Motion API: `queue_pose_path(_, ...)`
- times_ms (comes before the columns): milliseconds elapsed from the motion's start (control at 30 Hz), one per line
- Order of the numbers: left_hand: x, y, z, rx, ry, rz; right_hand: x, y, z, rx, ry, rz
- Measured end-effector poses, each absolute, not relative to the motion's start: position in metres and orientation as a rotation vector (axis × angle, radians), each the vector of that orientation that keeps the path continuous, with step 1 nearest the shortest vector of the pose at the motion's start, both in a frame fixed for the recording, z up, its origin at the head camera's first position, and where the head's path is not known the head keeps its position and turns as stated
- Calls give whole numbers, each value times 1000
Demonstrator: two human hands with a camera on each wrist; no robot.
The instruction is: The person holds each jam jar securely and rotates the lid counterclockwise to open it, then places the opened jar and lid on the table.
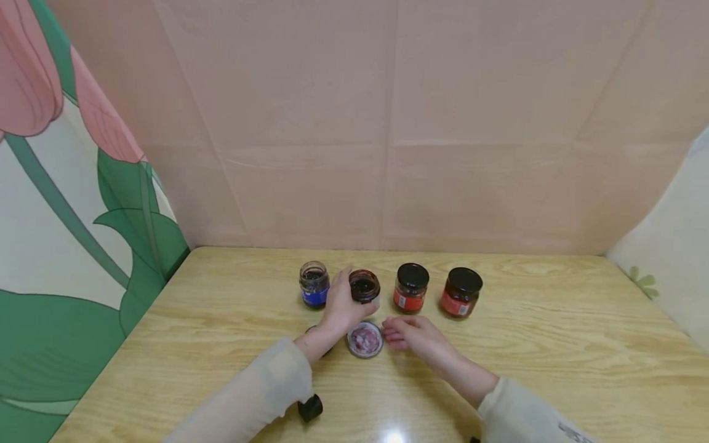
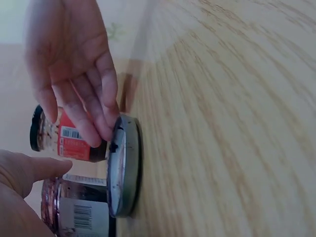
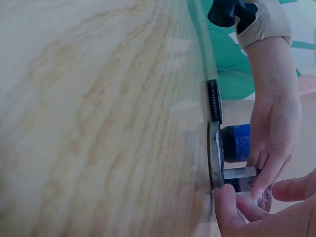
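Note:
An uncapped glass jar with dark, smeared contents stands on the table, and my left hand grips it from the left. Its white label with a barcode shows in the left wrist view. Just in front of the jar lies a round metal lid, its pale, stained inside facing up. My right hand is at the lid's right side, fingers loosely bent and holding nothing. In the right wrist view its fingertips come right at the edge of the lid.
Left of the gripped jar stands another uncapped jar with a blue label. To the right are two red-labelled jars, one nearer and one farther, both with black lids. A black lid lies partly hidden by my left forearm in the head view.

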State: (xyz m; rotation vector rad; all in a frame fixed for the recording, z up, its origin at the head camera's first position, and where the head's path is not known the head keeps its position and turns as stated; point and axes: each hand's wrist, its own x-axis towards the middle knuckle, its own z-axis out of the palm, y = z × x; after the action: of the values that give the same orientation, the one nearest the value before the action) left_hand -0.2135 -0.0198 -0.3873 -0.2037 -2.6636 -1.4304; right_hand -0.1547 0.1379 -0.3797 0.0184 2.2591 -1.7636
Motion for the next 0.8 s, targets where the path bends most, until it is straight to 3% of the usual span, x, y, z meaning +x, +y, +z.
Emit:
queue_pose_path(300, -209, -12, -373, -255, -2665, -1372, -151, 155, -365, -145, 2368, -1730)
queue_pose_path(800, -201, 7, -357, -410, -2582, -1410, -154, 185, -346, -173, 2574, -1683)
